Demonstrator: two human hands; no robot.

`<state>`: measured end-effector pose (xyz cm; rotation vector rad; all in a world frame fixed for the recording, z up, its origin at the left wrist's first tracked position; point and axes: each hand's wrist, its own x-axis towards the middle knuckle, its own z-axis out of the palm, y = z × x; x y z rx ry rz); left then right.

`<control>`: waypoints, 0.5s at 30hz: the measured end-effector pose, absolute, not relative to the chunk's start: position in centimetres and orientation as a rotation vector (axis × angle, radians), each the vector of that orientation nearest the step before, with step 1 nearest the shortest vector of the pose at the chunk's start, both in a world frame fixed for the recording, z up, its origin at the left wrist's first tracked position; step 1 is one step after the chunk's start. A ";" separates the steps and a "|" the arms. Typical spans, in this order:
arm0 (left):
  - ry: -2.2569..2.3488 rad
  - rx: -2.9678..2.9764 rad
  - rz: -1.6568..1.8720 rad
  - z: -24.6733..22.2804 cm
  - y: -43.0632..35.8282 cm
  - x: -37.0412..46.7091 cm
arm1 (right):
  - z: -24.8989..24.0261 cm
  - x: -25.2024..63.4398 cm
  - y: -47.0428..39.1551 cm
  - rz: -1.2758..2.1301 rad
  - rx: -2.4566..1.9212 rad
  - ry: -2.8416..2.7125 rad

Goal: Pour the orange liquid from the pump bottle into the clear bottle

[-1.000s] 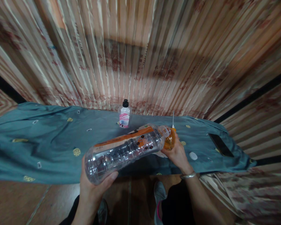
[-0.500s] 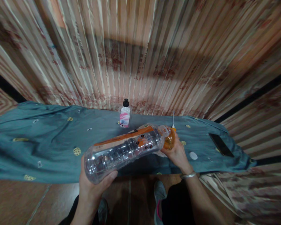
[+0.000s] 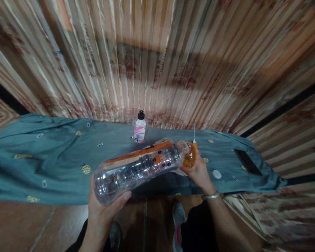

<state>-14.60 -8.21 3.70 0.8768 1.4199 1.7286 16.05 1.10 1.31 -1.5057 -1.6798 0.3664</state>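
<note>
My left hand (image 3: 105, 206) is wrapped round the base end of a large clear plastic bottle (image 3: 139, 169) with an orange label. The bottle is tilted, its neck lower in height or level with the base, I cannot tell which; its mouth points right. At that mouth is a small round container (image 3: 189, 157) with amber liquid in it. My right hand (image 3: 196, 171) grips this container from the right side, and its fingers are partly hidden behind it. Whether liquid is flowing between the two cannot be seen.
A small bottle with a black cap and pink label (image 3: 140, 131) stands at the back of the cloth-covered table (image 3: 60, 150). A white round lid (image 3: 216, 174) and a dark phone (image 3: 248, 162) lie to the right. An orange-and-white nozzle top (image 3: 194, 140) shows behind my right hand. Draped curtains (image 3: 152, 70) enclose the table.
My left hand and the base end of the large bottle have shifted very slightly left. Everything else looks the same.
</note>
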 end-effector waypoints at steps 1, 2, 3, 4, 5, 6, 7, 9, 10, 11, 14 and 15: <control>1.425 0.867 1.726 3.7 -8.2 -14.6 | 1.3 16.0 1.1 0.365 -1.504 -1.680; 1.429 0.860 1.724 3.7 -8.3 -14.6 | 1.3 16.0 1.1 0.366 -1.502 -1.680; 1.433 0.857 1.724 3.7 -8.3 -14.7 | 1.3 16.1 1.1 0.370 -1.500 -1.682; 1.438 0.859 1.720 3.7 -8.3 -14.7 | 1.3 16.1 1.1 0.374 -1.498 -1.682; 1.441 0.866 1.708 3.8 -8.4 -14.7 | 1.3 16.1 1.1 0.377 -1.497 -1.682; 1.441 0.872 1.696 3.9 -8.4 -14.6 | 1.2 16.1 1.1 0.380 -1.498 -1.680; 1.443 0.870 1.693 4.0 -8.4 -14.6 | 1.2 16.2 1.1 0.382 -1.498 -1.680; 1.449 0.838 1.709 4.1 -8.4 -14.4 | 1.2 16.2 1.1 0.386 -1.496 -1.682; 1.444 0.826 1.722 4.2 -8.4 -14.4 | 1.1 16.2 1.2 0.387 -1.495 -1.683; 1.434 0.826 1.730 4.3 -8.4 -14.3 | 1.1 16.2 1.2 0.387 -1.494 -1.683; 1.418 0.875 1.722 4.2 -8.4 -14.3 | 1.2 16.2 1.2 0.382 -1.494 -1.679; 1.421 0.881 1.720 4.2 -8.4 -14.4 | 1.2 16.2 1.2 0.383 -1.493 -1.679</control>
